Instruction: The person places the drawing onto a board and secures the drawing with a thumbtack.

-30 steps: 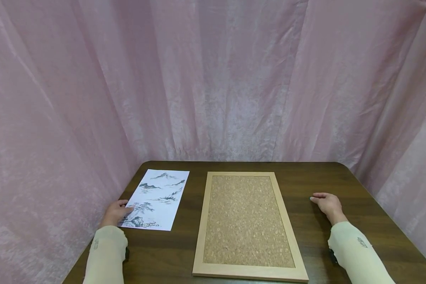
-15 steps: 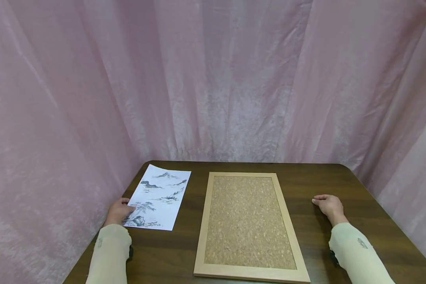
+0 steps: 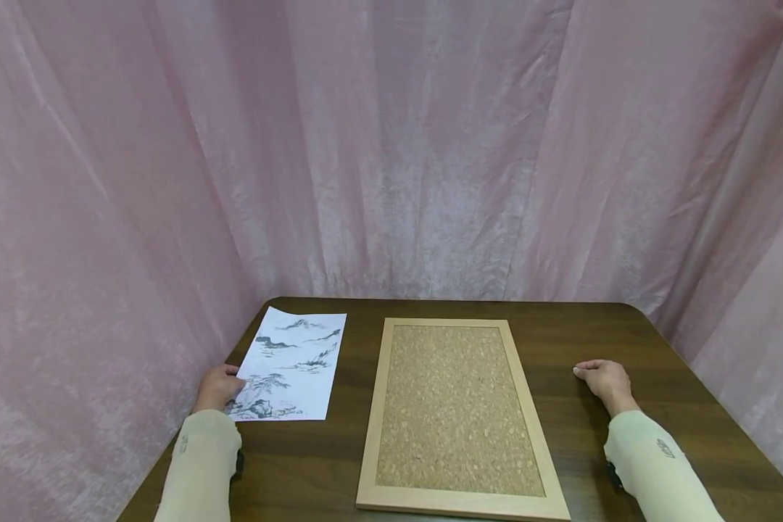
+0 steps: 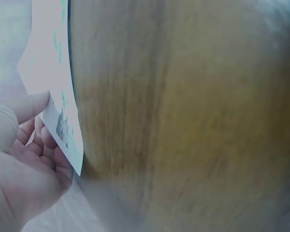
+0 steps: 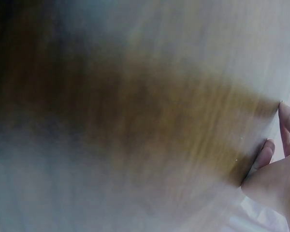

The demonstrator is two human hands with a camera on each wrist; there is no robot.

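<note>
A white sheet of paper (image 3: 300,362) with an ink landscape of mountains, a tree and rocks lies at the left of the table. My left hand (image 3: 217,386) pinches its near left edge. In the left wrist view the thumb is on top of the paper (image 4: 70,104) and the curled fingers are underneath. On the right, my right hand (image 3: 605,380) rests at the tabletop with its fingers loosely curled. Nothing held shows in it, and the right wrist view catches only part of the hand (image 5: 275,176). Between the hands lies a cork board (image 3: 457,406) in a pale wooden frame.
The dark wooden table (image 3: 300,471) has rounded far corners. Pink velvet curtains (image 3: 431,145) hang behind it and along both sides. Light sleeves cover both forearms, with a dark band at each wrist.
Held by the left hand, the paper lifted slightly at its far left corner, then its near right corner swung a little rightward. The right hand hardly moved.
</note>
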